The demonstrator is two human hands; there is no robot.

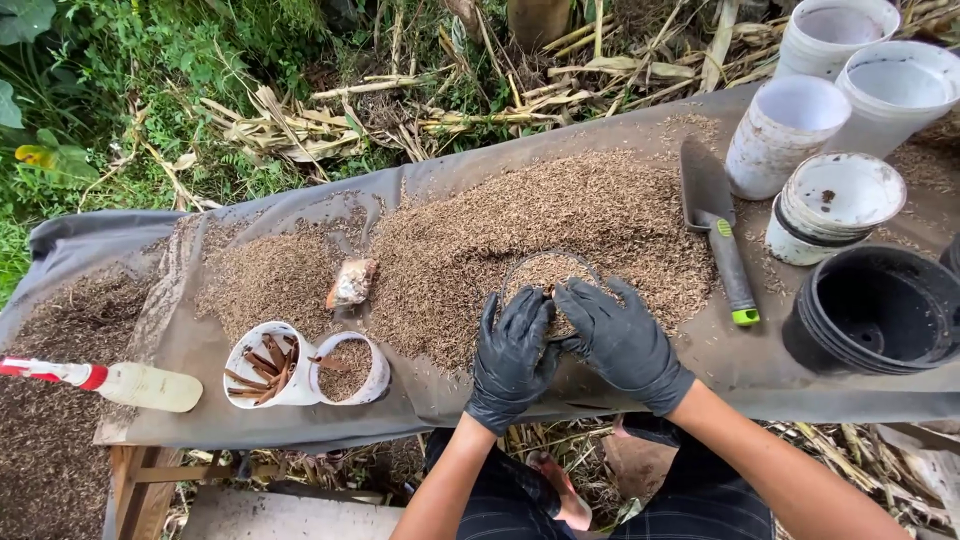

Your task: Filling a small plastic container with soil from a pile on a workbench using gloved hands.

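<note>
Black-gloved hands, left [512,355], right [620,340], pressed around clear cup [545,272], base hidden, husk pile [520,225].

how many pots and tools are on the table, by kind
white pots or pot stacks: 6
black pot stacks: 1
clear pot held under both gloved hands: 1
trowels: 1
spray bottles: 1
total: 10
</note>
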